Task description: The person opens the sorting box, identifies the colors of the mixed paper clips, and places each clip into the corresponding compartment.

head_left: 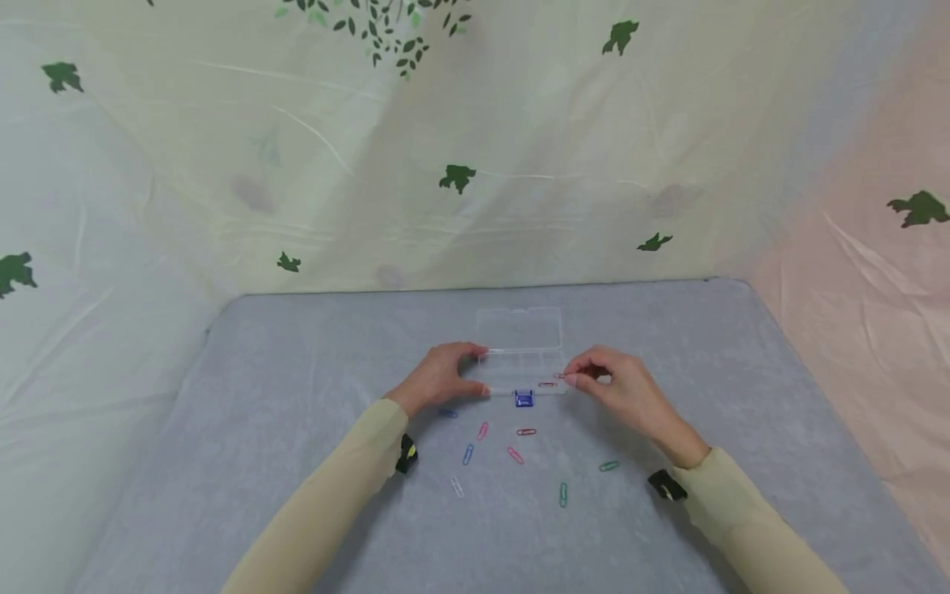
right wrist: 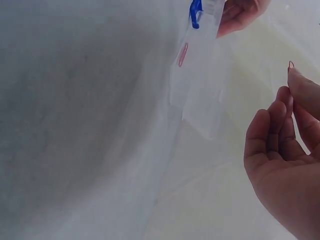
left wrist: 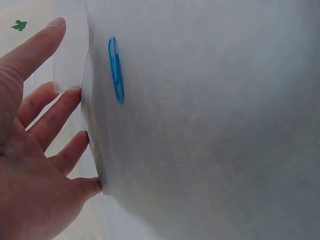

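Observation:
A clear plastic box (head_left: 519, 363) lies open mid-table, its lid (head_left: 519, 328) folded back and a blue latch (head_left: 524, 399) on its near edge. My left hand (head_left: 481, 370) grips the box's left end between thumb and fingers; in the left wrist view the left hand (left wrist: 67, 57) touches the clear box wall (left wrist: 75, 45). My right hand (head_left: 570, 378) pinches a red paper clip (head_left: 558, 376) just over the box's right end. In the right wrist view this hand (right wrist: 292, 80) holds the same pinched clip (right wrist: 291, 65). Another red clip (head_left: 547, 384) lies inside the box (right wrist: 200, 85).
Several coloured paper clips lie loose on the grey table (head_left: 297, 462) in front of the box, among them a blue clip (head_left: 468, 454), a pink clip (head_left: 515, 454) and a green clip (head_left: 563, 494). A leaf-print sheet (head_left: 460, 177) hangs behind.

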A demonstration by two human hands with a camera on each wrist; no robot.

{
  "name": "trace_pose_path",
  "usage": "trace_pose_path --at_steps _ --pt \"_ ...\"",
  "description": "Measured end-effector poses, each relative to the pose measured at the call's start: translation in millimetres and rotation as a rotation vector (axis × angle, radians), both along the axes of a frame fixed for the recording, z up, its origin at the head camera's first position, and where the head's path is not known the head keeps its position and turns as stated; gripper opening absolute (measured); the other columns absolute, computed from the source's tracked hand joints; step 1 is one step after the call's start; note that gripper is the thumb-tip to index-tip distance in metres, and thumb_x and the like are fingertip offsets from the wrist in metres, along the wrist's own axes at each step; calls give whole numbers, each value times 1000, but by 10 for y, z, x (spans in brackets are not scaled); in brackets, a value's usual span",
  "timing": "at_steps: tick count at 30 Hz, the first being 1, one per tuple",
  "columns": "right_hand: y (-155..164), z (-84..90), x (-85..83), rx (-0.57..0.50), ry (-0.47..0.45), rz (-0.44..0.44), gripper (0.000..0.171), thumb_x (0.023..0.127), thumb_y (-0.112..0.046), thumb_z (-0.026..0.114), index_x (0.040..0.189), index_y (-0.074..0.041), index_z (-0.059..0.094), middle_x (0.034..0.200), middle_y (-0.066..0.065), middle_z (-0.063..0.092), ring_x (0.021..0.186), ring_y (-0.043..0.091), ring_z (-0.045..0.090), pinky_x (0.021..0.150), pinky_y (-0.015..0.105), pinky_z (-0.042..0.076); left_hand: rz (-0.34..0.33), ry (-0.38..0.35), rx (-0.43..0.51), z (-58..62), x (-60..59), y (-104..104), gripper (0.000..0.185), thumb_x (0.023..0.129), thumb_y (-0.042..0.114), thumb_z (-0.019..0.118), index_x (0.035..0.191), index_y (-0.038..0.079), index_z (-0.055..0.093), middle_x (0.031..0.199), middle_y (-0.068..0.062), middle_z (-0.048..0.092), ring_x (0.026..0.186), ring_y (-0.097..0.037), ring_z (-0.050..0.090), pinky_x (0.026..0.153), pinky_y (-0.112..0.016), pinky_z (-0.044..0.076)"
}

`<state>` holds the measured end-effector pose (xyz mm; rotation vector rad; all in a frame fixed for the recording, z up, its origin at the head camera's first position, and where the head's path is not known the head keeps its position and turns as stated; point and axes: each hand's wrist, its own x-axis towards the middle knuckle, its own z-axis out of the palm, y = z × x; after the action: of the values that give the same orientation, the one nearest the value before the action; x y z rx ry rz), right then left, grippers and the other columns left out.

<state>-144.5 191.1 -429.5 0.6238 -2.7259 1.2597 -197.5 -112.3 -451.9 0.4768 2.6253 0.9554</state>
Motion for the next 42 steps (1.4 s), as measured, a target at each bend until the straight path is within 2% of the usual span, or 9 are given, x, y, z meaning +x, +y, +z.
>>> trace_pose_path --at_steps 7,14,23,34,42 --pt "-12 -24 -75 -9 -20 -17 10 91 -5 79 99 -11 75 96 -2 72 85 17 63 75 33 57 -8 7 -3 -17 -17 -9 70 85 25 88 146 9 58 148 -12 57 141 -32 48 120 -46 35" --pt "-42 -31 -135 2 -31 -28 7 93 -8 78 99 -11 74 98 -2 74 87 17 64 76 27 56 -11 16 5 -5 -16 -10 69 85 25 88 145 8 59 147 -12 58 141 -31 48 120 -45 36" --pt "-67 -81 -201 26 -85 -31 7 94 -7 77 100 -10 76 95 0 73 83 18 62 73 25 54 -13 8 -11 2 -17 -8 69 85 25 88 146 9 59 149 -12 57 142 -32 47 120 -46 35" --pt "-112 -170 -282 99 -123 -12 8 93 -5 77 98 -11 77 93 1 72 82 18 59 70 27 52 -13 8 -6 4 -8 -10 69 85 25 88 146 9 58 149 -12 57 142 -31 48 120 -46 36" --pt "-148 -219 -316 188 -115 -3 9 94 -2 75 94 -11 76 94 2 72 81 16 59 72 30 52 -3 -2 -1 0 1 -6 69 85 26 87 146 10 58 149 -11 56 141 -31 48 120 -46 36"
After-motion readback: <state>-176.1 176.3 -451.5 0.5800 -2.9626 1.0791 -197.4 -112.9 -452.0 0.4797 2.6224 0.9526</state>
